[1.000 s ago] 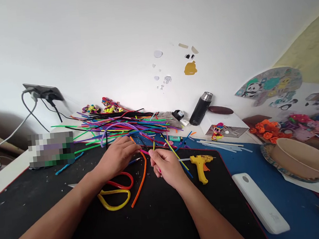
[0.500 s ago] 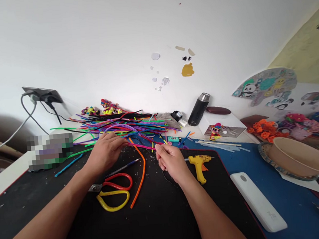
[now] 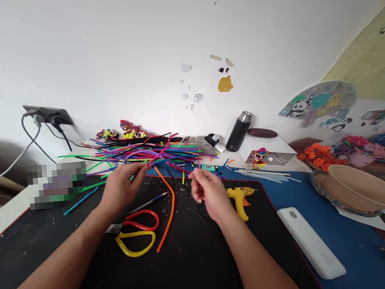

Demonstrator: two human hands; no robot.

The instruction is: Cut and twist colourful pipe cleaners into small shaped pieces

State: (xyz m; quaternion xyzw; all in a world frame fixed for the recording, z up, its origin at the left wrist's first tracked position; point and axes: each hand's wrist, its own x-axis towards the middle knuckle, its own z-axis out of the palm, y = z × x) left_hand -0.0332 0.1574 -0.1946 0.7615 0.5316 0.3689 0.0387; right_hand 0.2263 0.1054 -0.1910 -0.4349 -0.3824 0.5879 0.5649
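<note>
Has let go of the pink pipe cleaner with the right hand; half a second ago held it stretched low between both hands, just above the black mat. Keeps it now in the left hand alone, pinched between thumb and fingertips near the mat's far edge, with the free end sprung up and away over the pile of coloured pipe cleaners along the table's far edge. By the look of it, no more tension on the stem, and control from one end only.

Reaches in with the left forearm from the mat's near left corner, wrist low, palm down, fingers closed on the stem. Brings the right forearm up from the near edge, hand lifted a little off the mat, fingers curled narrow, thumb close to forefinger; impossible to tell whether anything small sits between them.

Between the hands, on the mat: a bent orange pipe cleaner and a pen, with red-and-yellow scissors nearer the left wrist. Just beside the right hand, at the mat's right edge, a yellow glue gun. Farther right, on the blue table, a white slab and a paper bowl; at the far edge, a dark flask.
</note>
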